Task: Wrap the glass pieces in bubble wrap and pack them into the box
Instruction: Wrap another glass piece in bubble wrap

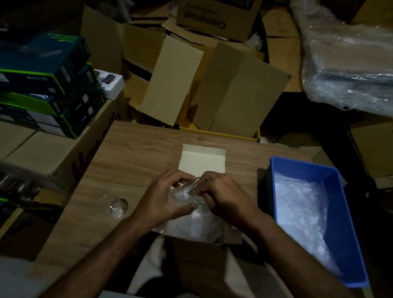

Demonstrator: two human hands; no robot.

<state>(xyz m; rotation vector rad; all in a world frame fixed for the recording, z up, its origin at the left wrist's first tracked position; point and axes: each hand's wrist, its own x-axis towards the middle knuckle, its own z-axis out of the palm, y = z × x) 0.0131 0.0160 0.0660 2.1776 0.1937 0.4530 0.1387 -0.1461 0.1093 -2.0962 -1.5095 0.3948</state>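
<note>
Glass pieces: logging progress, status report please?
Left hand and right hand grip a glass piece with bubble wrap over the open box. Second glass piece unwrapped on table. Nothing blocking.

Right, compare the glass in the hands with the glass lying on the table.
The glass in the hands is gripped by the left hand and right hand above the open box, with bubble wrap against it. The glass on the table lies bare and untouched, left of the box. Both are clear.
</note>
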